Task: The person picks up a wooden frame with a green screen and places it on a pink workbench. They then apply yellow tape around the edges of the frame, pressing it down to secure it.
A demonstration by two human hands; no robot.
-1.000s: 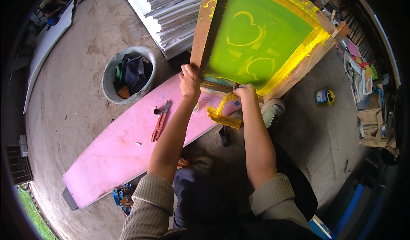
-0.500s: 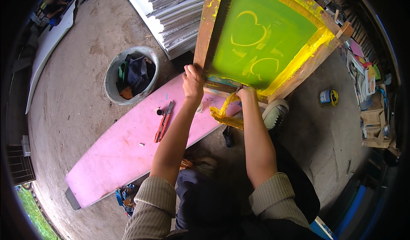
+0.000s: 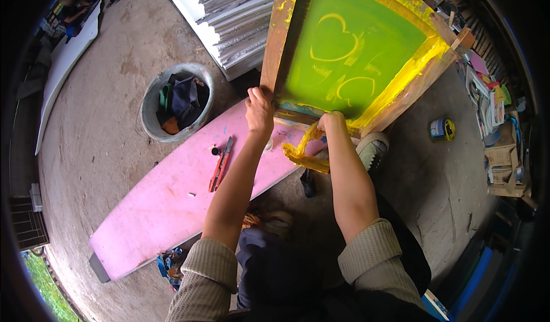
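Since 1 second ago I see little change: the wooden screen frame [image 3: 355, 58] sits slightly higher and more upright in view, both hands in the same places on it, so the work along its lower edge looks unfinished to me. The frame stands tilted on its lower rail over the end of the pink board [image 3: 172, 201] lying on the concrete floor [image 3: 103, 127].

My left hand [image 3: 259, 111] is clenched around the frame's left corner, arm stretched forward and nearly straight. My right hand [image 3: 333, 122] grasps a strip of yellow tape [image 3: 303, 153] that hangs from the lower rail, elbow bent. Red cutters [image 3: 220, 164] lie on the board, well apart from the bucket [image 3: 177, 101].
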